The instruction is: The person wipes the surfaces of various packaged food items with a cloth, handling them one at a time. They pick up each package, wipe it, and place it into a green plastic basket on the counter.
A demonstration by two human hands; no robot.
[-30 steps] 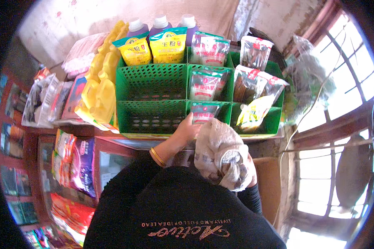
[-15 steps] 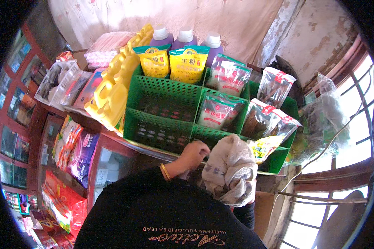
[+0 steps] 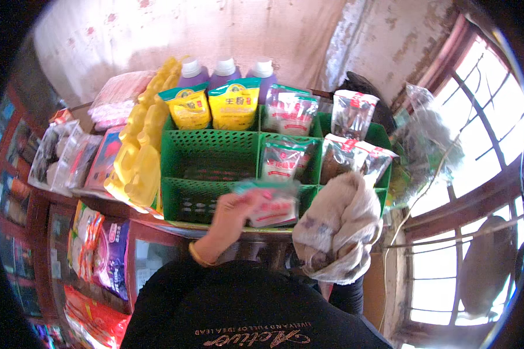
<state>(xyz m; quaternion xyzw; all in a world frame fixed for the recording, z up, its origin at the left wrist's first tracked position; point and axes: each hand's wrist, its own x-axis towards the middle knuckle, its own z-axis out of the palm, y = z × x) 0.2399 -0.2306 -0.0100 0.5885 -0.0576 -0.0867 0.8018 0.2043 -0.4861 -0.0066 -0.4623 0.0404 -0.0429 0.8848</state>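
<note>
Pouch in the left hand, at the near row of the green rack

Left hand [image 3: 227, 218]: fingers closed on the upper left part of a green-topped pouch [image 3: 275, 212]; hand and pouch both blurred, so exact finger placement is not readable. Pouch position: at the near side of the green rack [image 3: 209, 139], in front of the near middle compartment and overlapping the divider to its left. Cannot tell whether its base is inside the compartment or held clear.

Right hand: almost wholly hidden by a bunched pale cloth [image 3: 337, 232]; only a sliver of skin [image 3: 326, 289] shows below it. Finger state cannot be told. Cloth overlaps the near right compartment in this view.

Surroundings: matching pouches [image 3: 280, 160] in the middle column beyond; yellow pouches [image 3: 233, 104] at far left; dark-filled pouches [image 3: 353, 113] in the right column.

Handling (judgement): light, soft, pale loose fill that probably slumps to the base. Film looks glossy, likely slippery and easily creased; a sharp pinch or a rack edge might split it. Best hold: flat top seal between thumb and fingers, or a broad grasp across the body with the base supported.
</note>
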